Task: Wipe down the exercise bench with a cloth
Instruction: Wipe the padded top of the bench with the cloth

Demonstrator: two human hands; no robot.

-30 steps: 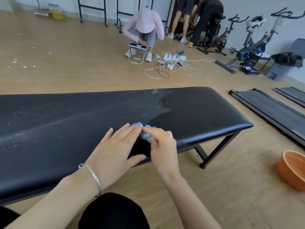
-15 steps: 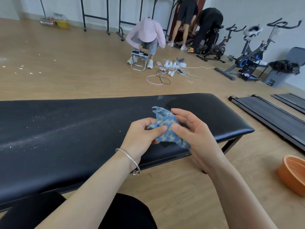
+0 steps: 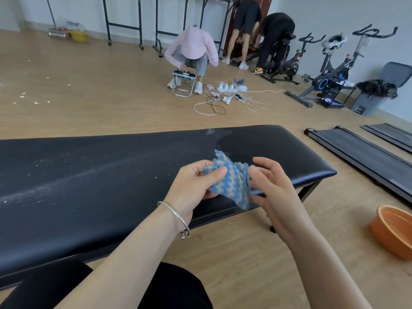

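Note:
A long black padded exercise bench (image 3: 93, 179) runs across the view, dusty with white specks on its left and middle, darker and cleaner at its right end. Above its near edge I hold a small blue-and-beige patterned cloth (image 3: 231, 181) in the air. My left hand (image 3: 196, 186), with a silver bangle on the wrist, pinches the cloth's left side between thumb and fingers. My right hand (image 3: 274, 188) grips the cloth's right side, its fingers partly spread. The cloth hangs crumpled between both hands, clear of the bench.
An orange basin (image 3: 392, 230) sits on the wooden floor at the right. Flat treadmills (image 3: 365, 157) lie beyond the bench's right end. A crouching person (image 3: 191, 50), cables (image 3: 223, 99), exercise bikes (image 3: 334, 70) and a grey bin (image 3: 374, 92) are farther back.
The cloth was pressed on the bench under both hands a second ago. Both hands have lifted it off the surface and are pulling it apart in the air.

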